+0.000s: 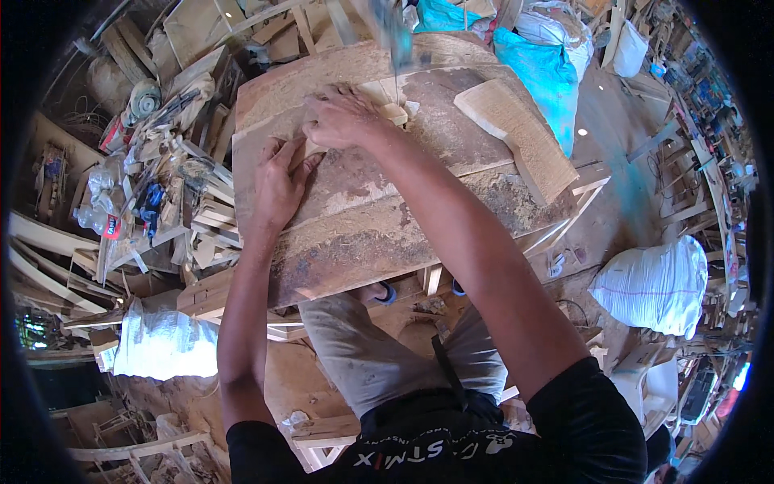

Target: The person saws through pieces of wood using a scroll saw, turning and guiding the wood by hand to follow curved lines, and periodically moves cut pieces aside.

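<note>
My right hand (345, 121) lies at the far middle of the work table (347, 250), its fingers curled down over a pale piece of wood (372, 90) that shows only in part. Just nearer and to the left, my left hand (280, 181) has its fingers and thumb bent around the near end of what looks like the same wood. A thin upright saw blade (396, 85) drops from a blurred blue-green machine part (393, 40), right of my right fingers. Beside the blade sits a small wood block (393, 114). Both palms' undersides are hidden.
An angled wooden board (516, 133) lies on the table's right. Sawdust covers much of the tabletop. A turquoise sack (536, 77) leans behind it, a white sack (655, 284) stands on the floor at right, and heaped scrap wood (205, 218) crowds the left.
</note>
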`<state>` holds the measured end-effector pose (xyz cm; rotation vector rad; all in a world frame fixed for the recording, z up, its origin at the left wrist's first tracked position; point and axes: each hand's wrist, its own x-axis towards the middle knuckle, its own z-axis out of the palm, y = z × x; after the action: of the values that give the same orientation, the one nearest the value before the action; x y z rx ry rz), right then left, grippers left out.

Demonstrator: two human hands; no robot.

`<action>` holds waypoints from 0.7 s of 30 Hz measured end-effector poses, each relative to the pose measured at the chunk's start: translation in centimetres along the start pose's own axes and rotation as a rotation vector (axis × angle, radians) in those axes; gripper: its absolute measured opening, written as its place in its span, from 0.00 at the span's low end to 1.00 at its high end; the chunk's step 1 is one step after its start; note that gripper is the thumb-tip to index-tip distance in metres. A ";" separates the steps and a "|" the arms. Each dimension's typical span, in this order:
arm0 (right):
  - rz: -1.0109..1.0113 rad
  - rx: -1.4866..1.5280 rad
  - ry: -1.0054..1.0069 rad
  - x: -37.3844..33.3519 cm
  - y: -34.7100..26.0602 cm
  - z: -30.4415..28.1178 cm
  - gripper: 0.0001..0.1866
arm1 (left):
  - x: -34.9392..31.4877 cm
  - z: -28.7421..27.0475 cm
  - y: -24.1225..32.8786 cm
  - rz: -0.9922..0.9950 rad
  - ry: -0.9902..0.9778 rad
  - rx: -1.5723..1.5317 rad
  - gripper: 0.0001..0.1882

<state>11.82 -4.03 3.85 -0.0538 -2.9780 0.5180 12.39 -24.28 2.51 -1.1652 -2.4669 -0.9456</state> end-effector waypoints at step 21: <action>-0.029 0.090 -0.008 -0.1 0.8 -0.2 0.40 | -0.2 0.5 1.1 0.028 0.048 0.041 0.21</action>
<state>11.97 -3.22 3.71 0.0000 -2.9543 0.6494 13.40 -23.60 2.55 -1.1471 -2.4142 -0.9011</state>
